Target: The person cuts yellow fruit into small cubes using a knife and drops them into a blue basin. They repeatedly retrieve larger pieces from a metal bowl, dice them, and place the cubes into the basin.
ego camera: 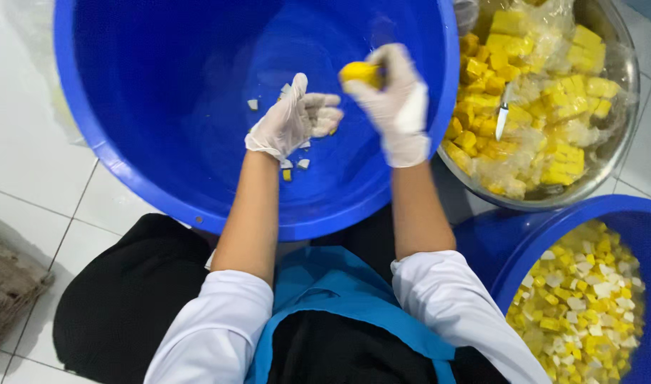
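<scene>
White tiled floor [34,163], big blue basin [197,107].
Right hand [396,99] gripping yellow chunk [359,72]; left hand [297,117] loosely curled, nothing visible in it, above scattered bits [295,165].

Both forearms reach forward, bare from the pushed-up white sleeves to the thin pale gloves. The left hand [297,117] hangs half open, fingers loosely curled rightward. The right hand [395,99], slightly farther, is bent at the wrist with fingers pinched.
</scene>
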